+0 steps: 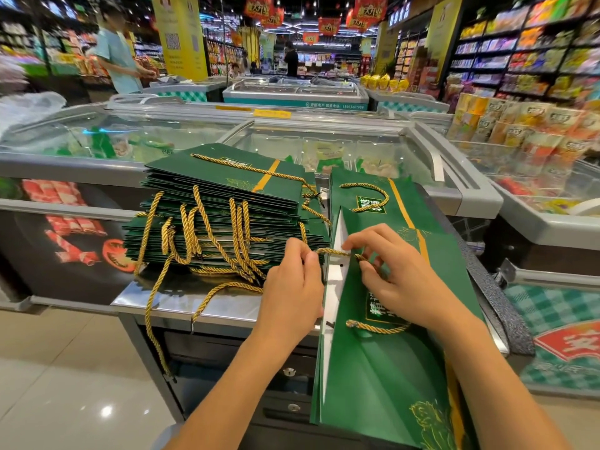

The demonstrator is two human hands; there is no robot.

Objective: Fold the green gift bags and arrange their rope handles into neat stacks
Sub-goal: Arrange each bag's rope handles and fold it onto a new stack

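A tall stack of flat dark green gift bags (224, 203) lies on a steel counter (181, 303), with gold rope handles hanging loose off its near side. To its right lie flat green bags (389, 368), overlapping lengthwise toward me. A gold rope handle (334, 252) stretches between my hands over the top bag's white inner edge. My left hand (292, 293) pinches the rope's left end. My right hand (393, 271) pinches its right end against the bag. Another rope loop (376, 327) lies lower on the same bag.
Glass-topped freezer chests (292, 138) stand right behind the counter. One loose rope (152, 319) dangles over the counter's front edge toward the tiled floor. Shelves of packaged snacks (519, 125) fill the right side. A person in a light shirt (118, 60) stands far back left.
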